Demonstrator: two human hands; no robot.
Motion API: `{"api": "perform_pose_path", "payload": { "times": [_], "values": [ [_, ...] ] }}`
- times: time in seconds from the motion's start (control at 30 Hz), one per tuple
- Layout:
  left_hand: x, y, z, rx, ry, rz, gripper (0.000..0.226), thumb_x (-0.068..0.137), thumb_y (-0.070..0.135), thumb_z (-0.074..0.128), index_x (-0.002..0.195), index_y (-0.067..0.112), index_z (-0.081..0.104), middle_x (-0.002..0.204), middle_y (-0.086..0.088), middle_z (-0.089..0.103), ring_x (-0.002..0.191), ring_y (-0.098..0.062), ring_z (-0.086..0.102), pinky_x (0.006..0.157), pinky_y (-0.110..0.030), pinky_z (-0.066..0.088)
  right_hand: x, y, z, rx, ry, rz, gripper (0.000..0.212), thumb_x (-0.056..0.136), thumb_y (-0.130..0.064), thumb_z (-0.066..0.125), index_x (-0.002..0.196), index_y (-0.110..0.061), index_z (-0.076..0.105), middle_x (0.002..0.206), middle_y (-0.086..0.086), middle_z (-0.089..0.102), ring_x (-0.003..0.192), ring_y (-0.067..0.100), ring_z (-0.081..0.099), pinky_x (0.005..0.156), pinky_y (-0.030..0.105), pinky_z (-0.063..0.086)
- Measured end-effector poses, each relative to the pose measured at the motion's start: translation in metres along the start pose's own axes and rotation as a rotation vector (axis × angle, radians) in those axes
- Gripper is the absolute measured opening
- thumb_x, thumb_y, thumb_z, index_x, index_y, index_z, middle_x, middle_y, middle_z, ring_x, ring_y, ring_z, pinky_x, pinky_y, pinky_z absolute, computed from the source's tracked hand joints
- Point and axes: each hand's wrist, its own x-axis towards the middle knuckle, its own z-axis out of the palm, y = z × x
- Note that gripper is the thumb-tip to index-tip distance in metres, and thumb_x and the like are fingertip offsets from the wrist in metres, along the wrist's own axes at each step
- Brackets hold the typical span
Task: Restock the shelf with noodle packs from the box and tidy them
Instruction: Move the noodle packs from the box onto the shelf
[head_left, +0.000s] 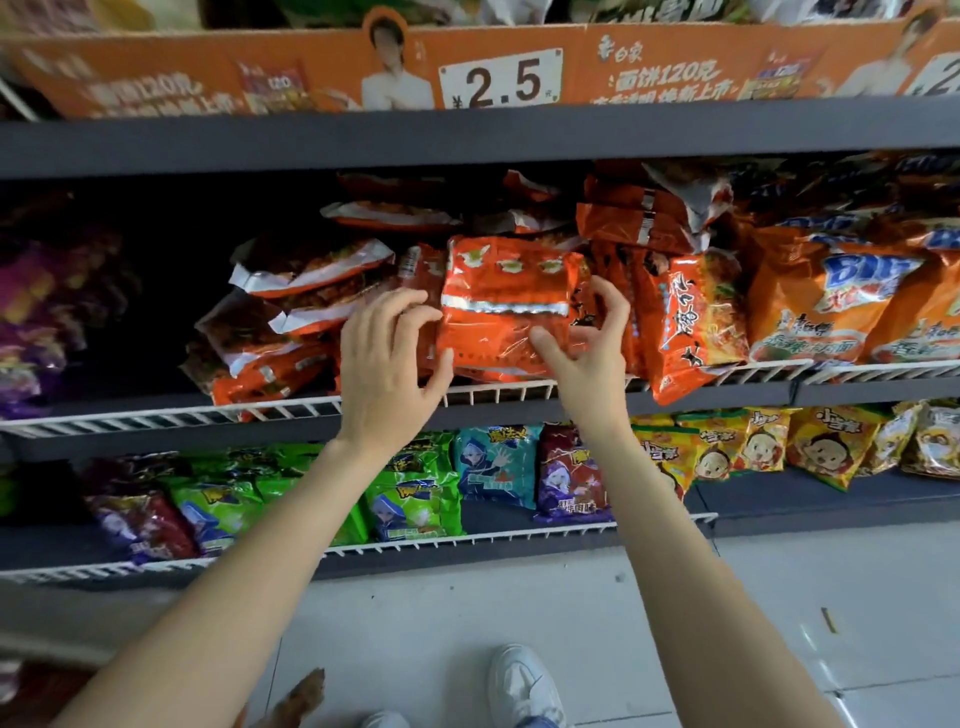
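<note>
Midway through tidying, a person squares an orange noodle pack (506, 306) standing on the middle shelf (519, 392). Left hand (384, 358) rests spread-fingered against its left edge; right hand (589, 338) cups the right edge, thumb on the front. Next, likely, pushing it upright into the row.

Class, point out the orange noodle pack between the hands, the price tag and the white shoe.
orange noodle pack (506, 306): head view, front face.
price tag (501, 79): head view, printed digits.
white shoe (522, 683): head view, toe top.
</note>
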Motion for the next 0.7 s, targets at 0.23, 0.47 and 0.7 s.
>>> {"api": "perform_pose_path", "payload": {
  "times": [0.23,0.47,0.7],
  "values": [
    [-0.008,-0.006,0.006,-0.070,-0.106,-0.094,0.057,0.090,0.052,0.048,0.135,0.017,0.038,0.132,-0.008,0.052,0.123,-0.025,0.045,0.106,-0.041,0.029,0.027,-0.035,-0.006,-0.055,0.086,-0.078,0.035,0.090,-0.025,0.062,0.122,-0.029,0.047,0.102,-0.019,0.058,0.098,0.014,0.061,0.089,0.042,0.051],
    [-0.012,-0.025,0.018,0.074,-0.221,-0.148,0.056,0.086,0.043,0.059,0.135,0.019,0.047,0.141,-0.010,0.043,0.123,-0.031,0.044,0.098,-0.045,0.039,0.048,-0.057,0.021,-0.035,0.241,-0.113,0.019,0.093,-0.021,0.055,0.109,-0.023,0.064,0.108,0.006,0.060,0.093,0.002,0.052,0.084,0.013,0.041],
    [-0.008,-0.030,0.027,0.142,-0.255,-0.140,0.061,0.075,0.039,0.075,0.127,0.018,0.053,0.135,-0.014,0.049,0.115,-0.034,0.051,0.089,-0.045,0.045,0.060,-0.078,0.080,-0.298,-0.159,-0.040,0.078,0.087,-0.038,0.065,0.150,-0.022,0.023,0.148,0.026,0.018,0.131,0.043,0.034,0.102,0.037,0.037]
  ]
}}
